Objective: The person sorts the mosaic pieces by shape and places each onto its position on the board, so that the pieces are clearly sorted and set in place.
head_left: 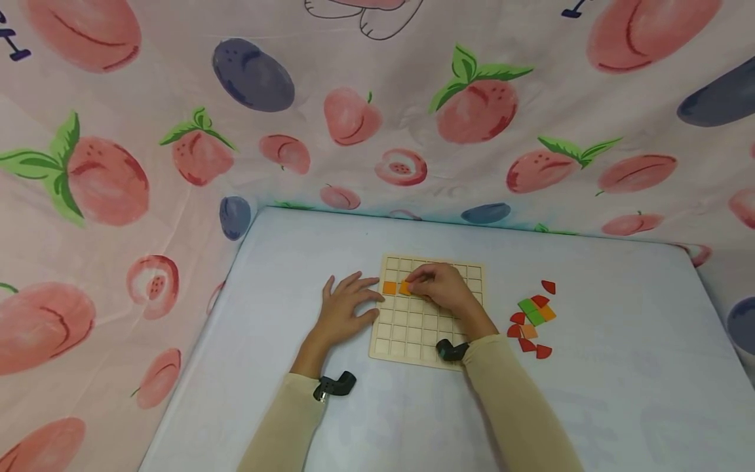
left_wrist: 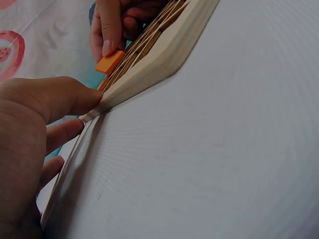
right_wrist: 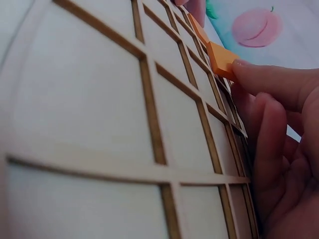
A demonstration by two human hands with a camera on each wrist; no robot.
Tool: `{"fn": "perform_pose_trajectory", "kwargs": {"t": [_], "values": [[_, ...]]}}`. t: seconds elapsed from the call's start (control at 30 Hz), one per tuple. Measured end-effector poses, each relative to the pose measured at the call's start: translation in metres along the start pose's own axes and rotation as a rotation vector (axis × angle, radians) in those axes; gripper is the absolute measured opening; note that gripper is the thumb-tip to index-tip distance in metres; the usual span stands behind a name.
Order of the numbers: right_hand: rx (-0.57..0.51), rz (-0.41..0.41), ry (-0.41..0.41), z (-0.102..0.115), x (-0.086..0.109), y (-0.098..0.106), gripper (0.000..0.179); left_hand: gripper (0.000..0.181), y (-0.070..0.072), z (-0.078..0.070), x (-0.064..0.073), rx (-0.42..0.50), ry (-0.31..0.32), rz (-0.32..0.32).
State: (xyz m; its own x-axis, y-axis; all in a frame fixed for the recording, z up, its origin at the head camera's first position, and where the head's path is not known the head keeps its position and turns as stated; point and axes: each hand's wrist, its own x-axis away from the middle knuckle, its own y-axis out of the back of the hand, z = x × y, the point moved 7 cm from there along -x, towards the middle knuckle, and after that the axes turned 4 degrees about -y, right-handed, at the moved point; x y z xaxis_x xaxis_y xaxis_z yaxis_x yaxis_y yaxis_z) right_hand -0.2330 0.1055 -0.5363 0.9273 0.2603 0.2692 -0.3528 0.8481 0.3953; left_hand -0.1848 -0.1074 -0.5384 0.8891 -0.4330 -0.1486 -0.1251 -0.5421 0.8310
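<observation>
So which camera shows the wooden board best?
The head view: most of the board shows, though the right hand covers some. The left wrist view shows mainly its edge; the right wrist, some compartments close up.

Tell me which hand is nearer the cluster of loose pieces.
Right. The right hand is over the grid board, left of the cluster of loose pieces; the left hand is farther off, at the board's left edge.

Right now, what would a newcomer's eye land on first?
Probably the fruit-print cloth behind the table. Next, the orange tile that the right hand pinches over the board, whose left edge the left hand touches. Then the red, green and orange pieces lying to the board's right.
</observation>
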Motion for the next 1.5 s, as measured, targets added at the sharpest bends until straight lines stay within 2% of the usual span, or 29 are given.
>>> {"fn": "perform_pose_trajectory", "kwargs": {"t": [0.13,0.3,0.73,1.5], "values": [[0.083,-0.028,0.021,0.0009,-0.0021,-0.0016,0.013,0.020,-0.0004,0.0012,0.0001,-0.002,0.004,0.006],[0.122,-0.039,0.027,0.0024,-0.0024,-0.0021,0.011,0.020,-0.0008,0.0026,0.0003,-0.003,0.008,0.011],[0.153,-0.042,0.028,0.0024,-0.0029,-0.0023,0.009,0.011,-0.0026,0.0038,0.0000,0.000,-0.001,0.013],[0.197,-0.040,0.036,0.0057,-0.0021,-0.0004,0.010,0.008,-0.0004,0.0015,0.0000,0.018,-0.024,-0.005]]}}
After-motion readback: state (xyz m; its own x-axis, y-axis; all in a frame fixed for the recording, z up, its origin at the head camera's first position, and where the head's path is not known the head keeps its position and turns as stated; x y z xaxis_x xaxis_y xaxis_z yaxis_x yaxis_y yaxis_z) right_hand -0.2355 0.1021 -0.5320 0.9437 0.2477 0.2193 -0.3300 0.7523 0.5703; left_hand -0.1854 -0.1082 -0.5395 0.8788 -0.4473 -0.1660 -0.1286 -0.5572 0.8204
